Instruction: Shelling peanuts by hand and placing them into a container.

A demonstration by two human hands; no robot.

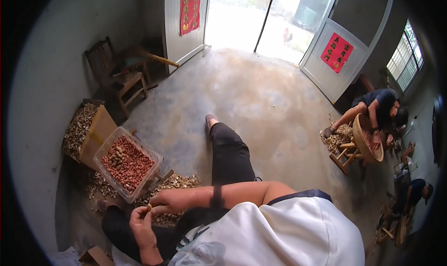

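An unshelled peanut (149, 207) is between the fingertips of my two hands, low in the head view. My right hand (168, 199) comes in from the right and grips it, fingers curled. From below, my left hand (142, 228) pinches the same peanut between thumb and fingers. Just beyond the hands stands a clear plastic bin (159, 160) of red-skinned peanut kernels (134, 171). A small heap of unshelled peanuts (117, 157) lies on top of the kernels. Broken peanut shells (181, 182) are piled on the floor beneath and beside my hands.
A cardboard box (99, 137) full of shells stands behind the bin, near a wooden chair (131, 84). At right, a person (379, 103) bends over a woven basket (358, 137) on a wooden stand. Another person (410, 196) sits farther down. An open doorway (241, 21) lies ahead.
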